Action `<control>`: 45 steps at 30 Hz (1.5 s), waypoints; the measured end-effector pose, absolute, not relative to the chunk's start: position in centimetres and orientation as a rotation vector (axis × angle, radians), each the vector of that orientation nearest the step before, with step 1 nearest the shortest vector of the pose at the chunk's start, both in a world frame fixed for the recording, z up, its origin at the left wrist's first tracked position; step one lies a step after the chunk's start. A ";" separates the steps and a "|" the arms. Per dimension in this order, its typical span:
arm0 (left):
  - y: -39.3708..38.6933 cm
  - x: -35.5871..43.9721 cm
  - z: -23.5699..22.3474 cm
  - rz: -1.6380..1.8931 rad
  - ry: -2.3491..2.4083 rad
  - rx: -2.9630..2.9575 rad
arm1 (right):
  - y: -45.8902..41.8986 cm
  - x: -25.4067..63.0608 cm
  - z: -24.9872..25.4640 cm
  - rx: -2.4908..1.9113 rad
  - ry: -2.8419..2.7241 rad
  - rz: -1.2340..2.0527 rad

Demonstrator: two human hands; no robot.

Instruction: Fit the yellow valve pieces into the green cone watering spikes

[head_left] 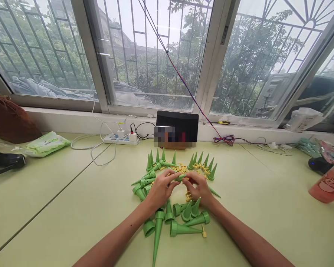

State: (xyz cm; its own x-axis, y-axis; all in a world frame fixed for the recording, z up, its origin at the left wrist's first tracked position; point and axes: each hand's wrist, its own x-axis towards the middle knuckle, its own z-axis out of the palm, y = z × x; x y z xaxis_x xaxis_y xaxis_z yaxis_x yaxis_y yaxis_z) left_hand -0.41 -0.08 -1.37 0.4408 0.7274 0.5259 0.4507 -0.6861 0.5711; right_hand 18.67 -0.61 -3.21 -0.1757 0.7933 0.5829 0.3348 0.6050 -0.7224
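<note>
My left hand (160,188) pinches a small green plastic cone (180,178) over the middle of the pile. The fingers of my right hand (198,185) are closed at the cone's other end; whether a small yellow piece is also between them is hidden. Around my hands lie several long green plastic spikes with wide ribbed collars, such as one pointing toward me (157,237) and one lying sideways (183,228). Small yellow T-shaped pieces (202,168) are heaped beyond my hands. A single yellow T-piece (204,231) sits at the sideways spike's tip.
Short green cones (211,164) stand upright in rows behind the pile. Farther back are a tablet screen (180,126), a power strip (122,139) and tangled cables (224,140). A wipes packet (48,144) lies left; a red drink cup (330,183) is at the right.
</note>
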 end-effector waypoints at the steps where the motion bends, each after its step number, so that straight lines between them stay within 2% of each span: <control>1: -0.1 -0.4 -1.4 1.114 1.007 2.359 | -0.7 18.6 -3.2 -0.925 -1.762 0.542; 10: -0.5 -0.1 -1.2 1.104 1.047 2.330 | -0.3 18.7 -3.7 -0.930 -1.721 0.534; 18: -1.0 0.3 -0.1 1.200 1.268 2.209 | -0.5 18.6 -3.4 -0.928 -1.696 0.506; 26: -1.0 0.4 -0.1 1.051 1.355 2.109 | -0.6 18.7 -2.9 -0.903 -1.751 0.424; 45: -0.9 0.2 0.0 0.947 1.246 2.158 | -0.8 18.7 -2.6 -0.868 -1.821 0.435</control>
State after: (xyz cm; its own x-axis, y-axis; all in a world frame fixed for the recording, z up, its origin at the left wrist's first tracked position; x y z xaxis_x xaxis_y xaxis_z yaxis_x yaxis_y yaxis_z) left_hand 0.21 -0.89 0.04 0.3489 0.8774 0.3294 0.5523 -0.4765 0.6841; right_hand 18.67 -0.77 -2.63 -0.2127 0.7326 0.6465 0.3614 0.6738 -0.6445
